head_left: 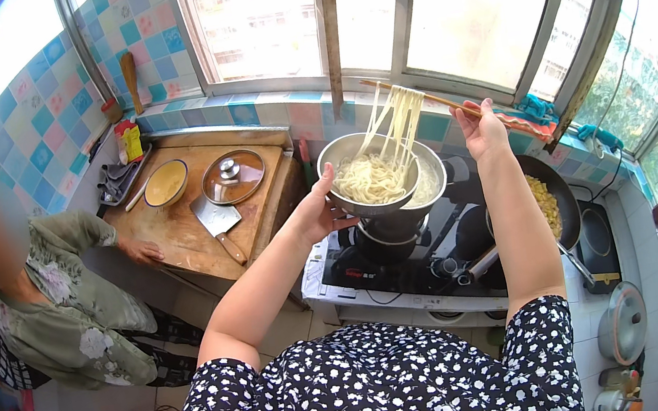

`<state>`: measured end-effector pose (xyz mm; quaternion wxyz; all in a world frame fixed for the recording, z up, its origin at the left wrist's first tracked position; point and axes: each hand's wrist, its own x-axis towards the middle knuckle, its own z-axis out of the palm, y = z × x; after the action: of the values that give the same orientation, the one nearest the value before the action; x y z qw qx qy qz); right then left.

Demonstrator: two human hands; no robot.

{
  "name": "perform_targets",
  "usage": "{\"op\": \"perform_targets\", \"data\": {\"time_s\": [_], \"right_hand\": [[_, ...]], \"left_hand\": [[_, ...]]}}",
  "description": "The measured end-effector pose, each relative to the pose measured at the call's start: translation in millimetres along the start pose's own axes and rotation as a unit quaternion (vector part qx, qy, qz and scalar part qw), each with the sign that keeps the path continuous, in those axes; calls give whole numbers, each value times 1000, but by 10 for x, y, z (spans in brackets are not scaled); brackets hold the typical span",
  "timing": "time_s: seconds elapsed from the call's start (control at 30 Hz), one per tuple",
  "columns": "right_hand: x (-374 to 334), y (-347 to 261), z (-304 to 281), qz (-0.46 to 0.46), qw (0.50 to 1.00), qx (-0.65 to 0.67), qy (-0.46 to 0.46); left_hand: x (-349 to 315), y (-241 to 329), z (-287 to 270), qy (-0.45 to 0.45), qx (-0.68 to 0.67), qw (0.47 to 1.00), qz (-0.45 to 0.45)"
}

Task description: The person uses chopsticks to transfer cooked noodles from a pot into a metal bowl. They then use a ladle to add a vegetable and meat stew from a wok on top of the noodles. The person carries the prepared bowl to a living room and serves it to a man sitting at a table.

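My left hand [317, 214] grips the side of a metal bowl [376, 209], tilted slightly and partly over a pot [443, 180] on the stove. Pale noodles [374, 177] fill the bowl. From above, my right hand [484, 131] is closed on a pair of wooden chopsticks [436, 97]. Long strands of noodles hang from their far ends down into the bowl. More pale noodles or cloudy liquid show inside the pot, much of which the bowl hides.
Right of the pot, a frying pan [570, 208] with yellow chopped food sits on the stove [363, 264]. A wooden worktop [173, 246] at left bears a cleaver [216, 215], a glass lid [233, 177] and a yellow-lined bowl [166, 184]. Another person's hand [144, 250] rests at its edge.
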<state>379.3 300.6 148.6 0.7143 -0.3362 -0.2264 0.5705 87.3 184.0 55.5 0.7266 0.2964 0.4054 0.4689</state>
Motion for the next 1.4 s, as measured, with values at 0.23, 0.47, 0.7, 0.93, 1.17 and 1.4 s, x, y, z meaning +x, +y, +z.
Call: {"op": "perform_targets", "data": {"time_s": [0.23,0.47,0.7,0.93,1.17,1.4], "right_hand": [[-221,-582,488,-64,998,-15,-18],[-504,-1137,1012,-147,987,-35,-64],[-821,-1184,1163,-184,963,-158,-119],[-911,-637,419,-128,883,-416,-175],[-906,-941,-703,-141,922,-352,-71],[-429,40,-866,-40,965,-242,-91]], "left_hand": [[117,-44,-9,-22,2,1000,-9],[154,-65,109,1,-4,1000,-17],[251,-52,96,22,-2,1000,-6],[335,-7,146,19,10,999,-29],[244,85,55,-7,28,999,-16],[147,157,36,-20,43,999,-16]]}}
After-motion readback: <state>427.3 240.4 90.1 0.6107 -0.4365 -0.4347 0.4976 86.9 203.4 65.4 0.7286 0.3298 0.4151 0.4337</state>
